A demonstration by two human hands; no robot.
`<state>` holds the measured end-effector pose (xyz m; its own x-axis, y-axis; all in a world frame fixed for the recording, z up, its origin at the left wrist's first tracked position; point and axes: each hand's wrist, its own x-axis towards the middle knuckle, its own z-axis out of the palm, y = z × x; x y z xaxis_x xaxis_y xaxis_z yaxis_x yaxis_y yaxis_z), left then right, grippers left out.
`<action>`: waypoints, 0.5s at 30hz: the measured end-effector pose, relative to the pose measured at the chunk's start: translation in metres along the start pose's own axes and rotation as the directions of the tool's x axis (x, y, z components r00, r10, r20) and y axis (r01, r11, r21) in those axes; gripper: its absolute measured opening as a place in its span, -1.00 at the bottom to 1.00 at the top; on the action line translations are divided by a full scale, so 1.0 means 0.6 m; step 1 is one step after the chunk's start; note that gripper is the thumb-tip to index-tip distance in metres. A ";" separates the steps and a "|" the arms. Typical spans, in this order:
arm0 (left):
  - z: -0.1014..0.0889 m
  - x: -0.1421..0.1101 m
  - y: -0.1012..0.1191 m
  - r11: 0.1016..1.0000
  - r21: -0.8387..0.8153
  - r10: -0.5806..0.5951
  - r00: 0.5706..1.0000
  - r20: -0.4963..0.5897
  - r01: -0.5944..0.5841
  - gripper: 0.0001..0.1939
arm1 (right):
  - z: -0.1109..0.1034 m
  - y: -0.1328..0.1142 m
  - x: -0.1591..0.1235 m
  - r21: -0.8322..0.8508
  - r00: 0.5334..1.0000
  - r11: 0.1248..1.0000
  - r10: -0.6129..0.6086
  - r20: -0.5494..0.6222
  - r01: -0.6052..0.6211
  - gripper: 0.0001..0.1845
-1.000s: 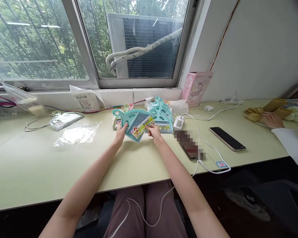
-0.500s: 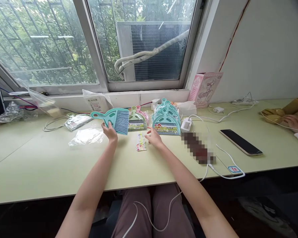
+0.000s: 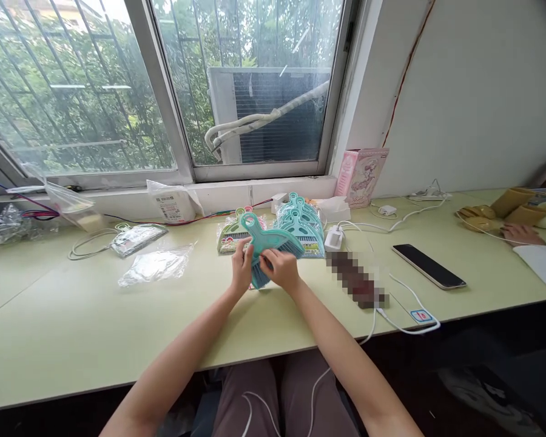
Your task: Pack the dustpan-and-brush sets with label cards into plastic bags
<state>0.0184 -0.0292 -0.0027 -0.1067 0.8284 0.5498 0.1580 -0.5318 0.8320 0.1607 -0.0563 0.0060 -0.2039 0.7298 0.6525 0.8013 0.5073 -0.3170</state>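
A teal mini dustpan-and-brush set (image 3: 268, 246) is held upright over the pale green desk (image 3: 73, 328), its round handle pointing up and left. My left hand (image 3: 241, 270) grips its left side with curled fingers. My right hand (image 3: 279, 270) is closed on its lower right part, fingers pinching at the brush. Behind it stands a stack of several more teal sets (image 3: 300, 221) with printed cards. A green and pink set in a bag (image 3: 230, 240) lies to the left of the stack.
Empty clear bags (image 3: 155, 264) and a packet (image 3: 134, 238) lie left. A white charger (image 3: 333, 238), cables, a blurred phone (image 3: 355, 279) and a black phone (image 3: 428, 266) sit right. A pink box (image 3: 361, 176) leans on the wall. Another person's hand (image 3: 521, 233) rests far right.
The printed card was pulled off and laid on the desk. My left hand swung the set out left, then brought it back to the centre, where both hands now hold it.
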 end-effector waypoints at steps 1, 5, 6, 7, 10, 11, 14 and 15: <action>-0.001 -0.006 0.003 1.000 0.015 0.012 1.000 -0.003 -0.012 -0.50 | 0.001 -0.007 -0.002 -0.023 1.000 1.000 0.006 0.018 -0.005 -0.69; -0.010 -0.008 0.004 0.996 0.063 0.063 0.998 -0.029 -0.061 -0.53 | -0.004 -0.013 -0.003 -0.033 0.997 0.999 0.025 -0.080 -0.028 -0.63; -0.012 -0.007 0.004 0.995 0.067 0.075 0.997 -0.017 -0.074 -0.53 | -0.008 -0.011 -0.002 -0.026 0.993 0.999 0.026 -0.114 -0.029 -0.62; -0.014 -0.006 0.005 0.994 0.066 0.086 0.996 -0.004 -0.086 -0.54 | -0.012 -0.008 -0.002 -0.020 0.990 0.999 0.031 -0.141 -0.034 -0.62; -0.016 -0.010 0.012 0.991 0.055 0.124 0.992 0.029 -0.125 -0.58 | -0.022 0.000 0.001 -0.010 0.986 0.998 0.064 -0.155 -0.067 -0.59; -0.015 -0.014 0.015 0.989 0.054 0.137 0.989 0.046 -0.140 -0.60 | -0.023 0.002 0.002 -0.014 0.986 0.996 0.081 -0.142 -0.084 -0.59; -0.005 -0.024 0.020 0.992 0.028 0.123 0.985 0.123 -0.127 -0.60 | -0.020 0.007 0.008 -0.017 0.980 0.988 0.150 -0.134 -0.153 -0.52; 0.001 -0.025 0.019 0.996 0.004 0.091 0.984 0.155 -0.093 -0.59 | -0.018 0.009 0.010 0.001 0.972 0.983 0.182 -0.149 -0.183 -0.50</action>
